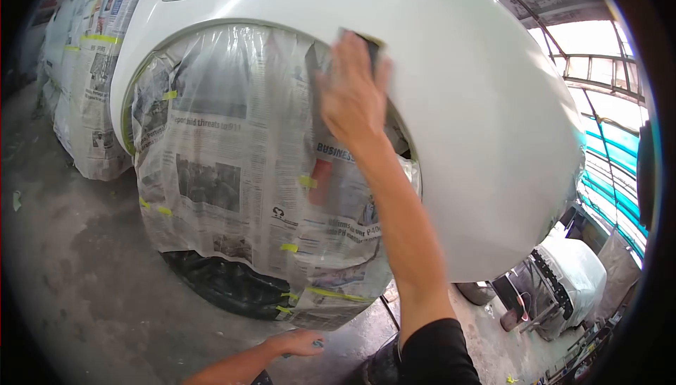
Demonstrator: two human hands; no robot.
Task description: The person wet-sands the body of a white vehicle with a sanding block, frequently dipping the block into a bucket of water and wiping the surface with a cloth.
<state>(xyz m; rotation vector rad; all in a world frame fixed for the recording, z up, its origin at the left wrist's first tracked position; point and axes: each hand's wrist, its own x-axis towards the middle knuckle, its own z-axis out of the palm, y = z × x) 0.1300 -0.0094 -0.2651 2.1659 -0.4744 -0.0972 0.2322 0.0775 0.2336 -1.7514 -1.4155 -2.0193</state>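
Covering pad (pixel 372 51), right hand (pixel 353 103) near arch edge (pixel 282 27), left hand (pixel 299 343) apart

"What's underneath?"
"A grey floor (pixel 77 272) with darker patches, spread over the lower left of the frame."
"Anything lying on it?"
"A pale scrap (pixel 17 200) by the left edge, and a small yellow-green scrap (pixel 510 379) at the bottom right."

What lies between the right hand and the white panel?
In the head view, a dark, flat piece, partly hidden, shows between the right hand and the white panel.
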